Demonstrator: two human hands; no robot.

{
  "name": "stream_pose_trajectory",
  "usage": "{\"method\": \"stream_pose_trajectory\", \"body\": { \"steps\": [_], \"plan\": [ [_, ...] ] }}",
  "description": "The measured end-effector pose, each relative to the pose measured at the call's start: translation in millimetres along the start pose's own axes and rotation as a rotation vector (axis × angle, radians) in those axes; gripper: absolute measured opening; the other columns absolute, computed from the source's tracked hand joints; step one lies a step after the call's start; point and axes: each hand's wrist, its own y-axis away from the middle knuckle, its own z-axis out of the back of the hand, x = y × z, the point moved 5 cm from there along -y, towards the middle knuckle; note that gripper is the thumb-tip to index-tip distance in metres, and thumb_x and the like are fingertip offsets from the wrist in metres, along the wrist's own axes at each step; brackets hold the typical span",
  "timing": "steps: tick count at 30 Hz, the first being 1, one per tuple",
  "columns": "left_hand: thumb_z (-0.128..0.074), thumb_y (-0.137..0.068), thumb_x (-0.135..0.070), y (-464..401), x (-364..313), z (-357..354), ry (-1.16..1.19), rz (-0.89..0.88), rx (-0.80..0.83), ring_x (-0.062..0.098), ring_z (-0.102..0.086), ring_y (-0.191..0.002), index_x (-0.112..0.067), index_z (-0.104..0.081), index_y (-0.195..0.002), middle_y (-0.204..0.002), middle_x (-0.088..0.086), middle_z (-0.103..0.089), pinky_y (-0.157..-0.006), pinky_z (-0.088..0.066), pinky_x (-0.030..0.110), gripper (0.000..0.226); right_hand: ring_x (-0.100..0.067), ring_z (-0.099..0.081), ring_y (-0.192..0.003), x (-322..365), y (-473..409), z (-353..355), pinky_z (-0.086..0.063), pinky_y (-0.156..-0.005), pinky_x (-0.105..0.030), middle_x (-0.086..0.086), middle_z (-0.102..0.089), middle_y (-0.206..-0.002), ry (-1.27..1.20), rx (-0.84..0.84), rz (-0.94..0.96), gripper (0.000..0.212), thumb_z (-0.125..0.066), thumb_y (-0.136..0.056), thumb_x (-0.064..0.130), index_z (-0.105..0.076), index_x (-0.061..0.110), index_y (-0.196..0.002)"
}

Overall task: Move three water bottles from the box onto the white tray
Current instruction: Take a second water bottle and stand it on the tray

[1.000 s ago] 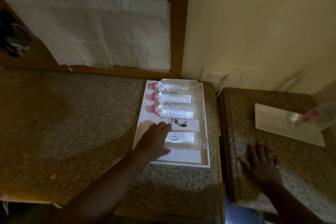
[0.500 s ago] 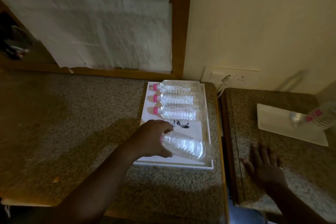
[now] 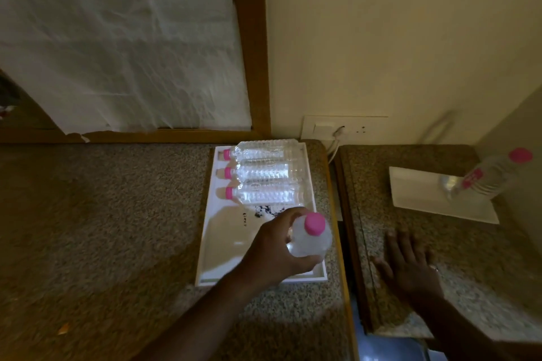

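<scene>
Gripping a water bottle above the box, the left hand fingers wrap it; the right hand lies flat and empty on the tabletop. One bottle stands on the white tray beyond the right fingers, so likely two remain.

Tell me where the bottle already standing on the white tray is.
In the head view, far right: the bottle stands on the white tray's back right part, near the wall corner.

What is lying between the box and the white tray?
In the head view, bare granite and a dark gap between the two counters separate the box from the tray; no object lies there.
</scene>
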Motion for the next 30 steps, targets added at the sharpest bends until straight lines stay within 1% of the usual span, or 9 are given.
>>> {"method": "stream_pose_trajectory", "body": {
  "steps": [4, 7, 12, 16, 21, 23, 25, 26, 30],
  "plan": [
    [-0.086, -0.056, -0.055, -8, 4, -7, -0.028, 0.030, 0.004, 0.005, -0.061, -0.107, -0.051, -0.052, -0.115, -0.111, -0.022, -0.065, -0.083, -0.057, 0.034, 0.068, -0.031, 0.010, -0.150, 1, 2, 2, 0.000, -0.119, -0.058, -0.008, 0.004, -0.165, -0.031, -0.016, 0.014, 0.089, 0.006, -0.082, 0.080, 0.004, 0.030, -0.155],
    [-0.087, -0.052, -0.055, -23, -1, -2, -0.069, 0.055, 0.000, 0.011, -0.064, -0.104, -0.039, -0.057, -0.116, -0.110, -0.013, -0.069, -0.083, -0.057, 0.041, 0.072, -0.030, 0.003, -0.151, -5, 7, 5, -0.004, -0.121, -0.056, -0.008, -0.001, -0.165, -0.076, -0.046, 0.023, 0.090, -0.001, -0.084, 0.079, -0.006, 0.027, -0.157],
    [-0.094, -0.052, -0.038, -61, -40, 5, -0.066, -0.016, -0.062, -0.003, -0.064, -0.096, -0.043, -0.058, -0.107, -0.103, -0.017, -0.069, -0.078, -0.052, 0.019, 0.066, -0.032, -0.008, -0.151, -41, 18, 7, -0.012, -0.121, -0.055, -0.011, -0.014, -0.165, -0.121, -0.064, -0.057, 0.087, -0.011, -0.087, 0.079, -0.019, 0.026, -0.156],
    [-0.089, -0.047, -0.048, -106, -88, -24, -0.065, -0.050, -0.064, 0.004, -0.066, -0.094, -0.041, -0.057, -0.111, -0.104, -0.013, -0.070, -0.077, -0.054, 0.028, 0.071, -0.032, -0.008, -0.151, -86, 23, 12, -0.010, -0.120, -0.054, -0.010, -0.014, -0.165, -0.144, -0.078, -0.113, 0.086, -0.014, -0.089, 0.080, -0.021, 0.026, -0.155],
    [-0.093, -0.059, -0.018, -173, -121, -107, -0.012, -0.089, 0.080, 0.017, -0.068, -0.099, -0.018, -0.058, -0.118, -0.109, 0.002, -0.070, -0.087, -0.057, 0.044, 0.068, -0.025, 0.001, -0.151, -137, 25, 10, -0.005, -0.121, -0.049, -0.005, -0.006, -0.165, -0.170, -0.123, -0.140, 0.085, -0.015, -0.090, 0.082, -0.016, 0.028, -0.156],
    [-0.093, -0.058, -0.019, -196, -127, -143, -0.023, -0.093, 0.110, 0.015, -0.067, -0.098, -0.020, -0.057, -0.116, -0.106, -0.004, -0.069, -0.081, -0.057, 0.032, 0.068, -0.023, 0.003, -0.151, -155, 25, 10, -0.003, -0.121, -0.047, -0.004, -0.003, -0.165, -0.186, -0.135, -0.155, 0.081, -0.017, -0.091, 0.080, -0.013, 0.031, -0.156],
    [-0.094, -0.056, -0.023, -213, -130, -171, -0.027, -0.109, 0.141, -0.004, -0.065, -0.089, -0.027, -0.055, -0.111, -0.097, -0.017, -0.064, -0.066, -0.049, 0.008, 0.067, -0.024, 0.004, -0.151, -163, 22, 10, -0.001, -0.121, -0.047, -0.004, -0.001, -0.165, -0.186, -0.146, -0.140, 0.079, -0.017, -0.092, 0.079, -0.011, 0.033, -0.156],
    [-0.094, -0.055, -0.026, -222, -132, -187, -0.044, -0.122, 0.160, -0.011, -0.063, -0.083, -0.030, -0.055, -0.110, -0.094, -0.020, -0.063, -0.061, -0.045, 0.004, 0.067, -0.025, 0.003, -0.152, -168, 21, 10, -0.001, -0.121, -0.048, -0.004, -0.002, -0.165, -0.190, -0.150, -0.139, 0.079, -0.016, -0.092, 0.079, -0.012, 0.033, -0.156],
    [-0.094, -0.055, -0.027, -247, -129, -229, -0.057, -0.135, 0.214, 0.002, -0.064, -0.089, -0.036, -0.056, -0.107, -0.098, -0.018, -0.064, -0.068, -0.046, 0.014, 0.065, -0.027, 0.004, -0.151, -171, 17, 11, -0.002, -0.121, -0.053, -0.004, -0.003, -0.165, -0.185, -0.174, -0.125, 0.079, -0.019, -0.092, 0.079, -0.010, 0.033, -0.156]
  ]
}}
